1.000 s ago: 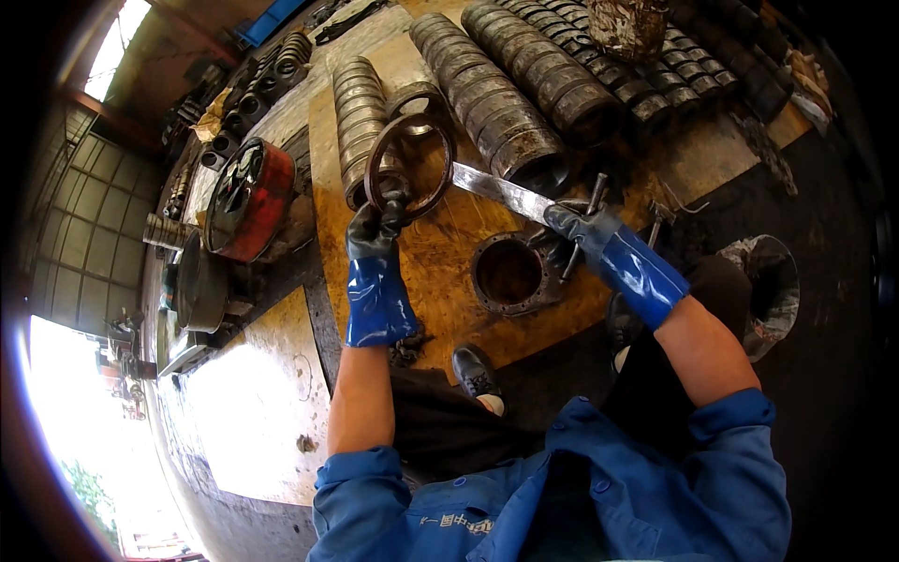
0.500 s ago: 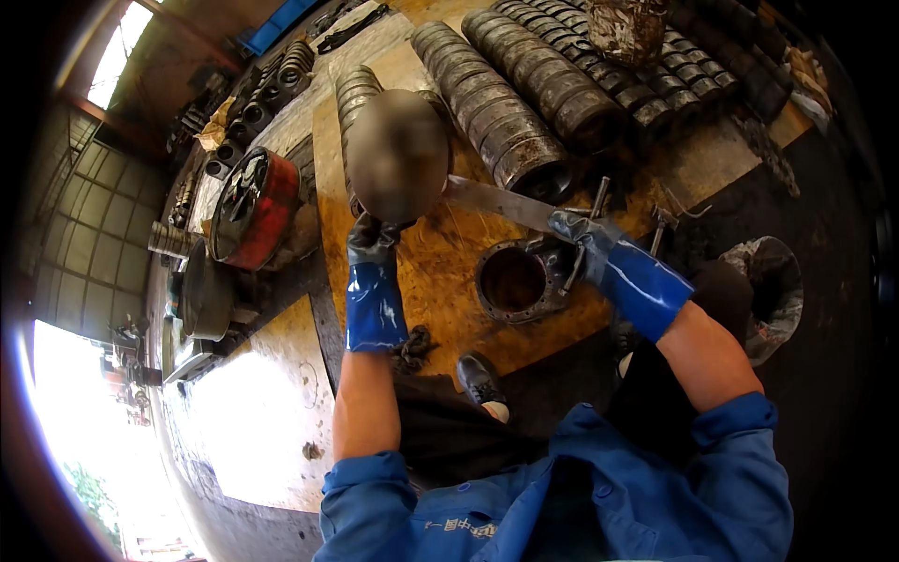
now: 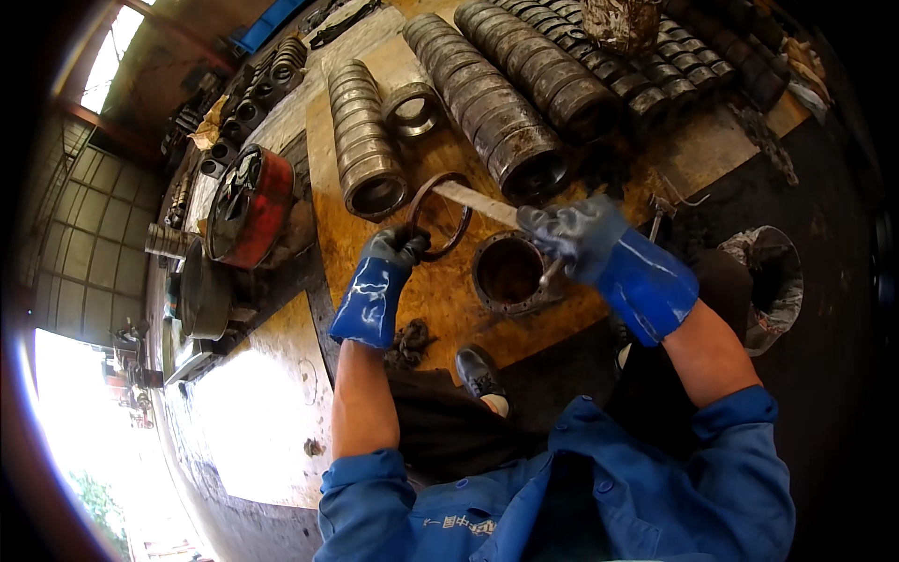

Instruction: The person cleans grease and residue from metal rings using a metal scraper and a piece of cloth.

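Observation:
My left hand [image 3: 393, 247], in a blue and grey glove, pinches a thin brown metal ring [image 3: 468, 221] at its lower left edge and holds it up on a slant. My right hand [image 3: 579, 236], gloved alike and a little smeared by motion, is closed around one end of a long flat metal strip [image 3: 482, 203]. The strip's far end lies against or just across the ring's upper part; whether it touches, I cannot tell. Below the strip, a round flanged metal housing [image 3: 483, 288] rests on the stained yellow board [image 3: 440, 309], close to my right hand.
Rows of metal cylinder rings [image 3: 487, 108] lie beyond my hands, with a shorter row [image 3: 361, 140] and a single ring [image 3: 412, 110] left of them. A red drum [image 3: 265, 211] stands at left. A wrapped bin [image 3: 773, 290] is at right, a dark rag [image 3: 409, 343] near my shoe [image 3: 479, 370].
My left hand has tilted and shifted slightly right. The ring now shows at it, where a blurred round patch was. My right hand and the strip have moved left.

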{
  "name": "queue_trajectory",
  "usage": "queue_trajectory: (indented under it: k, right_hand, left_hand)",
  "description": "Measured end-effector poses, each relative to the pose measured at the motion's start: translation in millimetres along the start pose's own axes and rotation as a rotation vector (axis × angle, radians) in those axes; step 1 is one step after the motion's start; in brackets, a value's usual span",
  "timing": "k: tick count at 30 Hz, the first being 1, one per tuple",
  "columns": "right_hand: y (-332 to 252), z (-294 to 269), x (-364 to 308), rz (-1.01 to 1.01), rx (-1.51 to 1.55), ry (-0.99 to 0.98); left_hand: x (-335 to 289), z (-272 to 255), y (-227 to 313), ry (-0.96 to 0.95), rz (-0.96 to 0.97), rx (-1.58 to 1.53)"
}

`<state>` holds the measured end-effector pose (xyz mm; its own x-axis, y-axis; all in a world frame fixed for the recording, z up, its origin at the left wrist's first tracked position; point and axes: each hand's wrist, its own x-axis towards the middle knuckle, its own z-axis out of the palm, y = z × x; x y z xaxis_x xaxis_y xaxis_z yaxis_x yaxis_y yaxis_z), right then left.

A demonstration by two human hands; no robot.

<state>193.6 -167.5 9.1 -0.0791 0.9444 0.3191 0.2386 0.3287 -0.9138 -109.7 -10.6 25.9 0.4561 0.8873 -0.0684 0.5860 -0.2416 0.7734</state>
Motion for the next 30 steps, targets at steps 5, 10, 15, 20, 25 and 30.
queue_trajectory:
  k: [5, 10, 15, 20, 25, 30]
  right_hand:
    - [-51, 18, 2, -0.37, -1.468, -0.363]
    - [-58, 13, 3, -0.529, -1.36, -0.116]
    - [-18, 1, 2, -0.151, -0.586, 0.04]
    - [-37, -9, 5, 0.429, 0.753, 0.338]
    - [-37, -23, 8, 0.667, 1.045, 0.304]
    - [-25, -23, 9, 0.737, 1.191, 0.261]
  left_hand:
    - [-1, 1, -10, 0.023, -0.023, 0.146]
    - [0, 2, -5, 0.009, -0.091, -0.029]
    - [7, -14, -10, 0.09, -0.104, -0.507]
    - [3, -21, 8, 0.103, -0.12, -0.654]
    - [2, -24, 15, 0.069, -0.052, -0.831]
    - [-4, -23, 7, 0.021, 0.001, -0.768]
